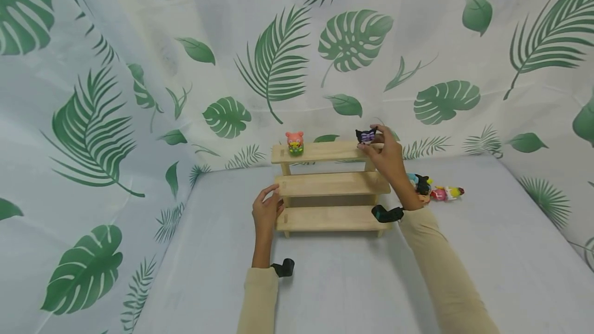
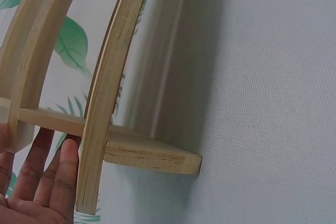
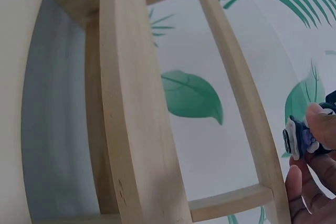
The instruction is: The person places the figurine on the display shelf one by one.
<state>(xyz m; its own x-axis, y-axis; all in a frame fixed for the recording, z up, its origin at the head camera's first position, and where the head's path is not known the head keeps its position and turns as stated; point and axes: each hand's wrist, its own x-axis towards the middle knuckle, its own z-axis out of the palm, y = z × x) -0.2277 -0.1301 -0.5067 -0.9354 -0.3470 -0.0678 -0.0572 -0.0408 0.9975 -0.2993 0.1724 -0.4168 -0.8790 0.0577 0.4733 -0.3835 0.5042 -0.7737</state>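
Note:
A three-tier wooden display shelf stands on the white-covered surface. My left hand grips its left side by the middle tier; in the left wrist view, the thumb and fingers lie about the side frame. At the right end of the top tier, my right hand pinches a small black and purple figurine with pointed ears between thumb and fingertips. Whether the figurine touches the wood I cannot tell. A pink and green figurine stands upright on the top tier's left end.
Several colourful figurines lie to the right of the shelf, partly hidden behind my right wrist. A leaf-patterned white curtain hangs behind and along the sides. White cloth covers the surface around the shelf.

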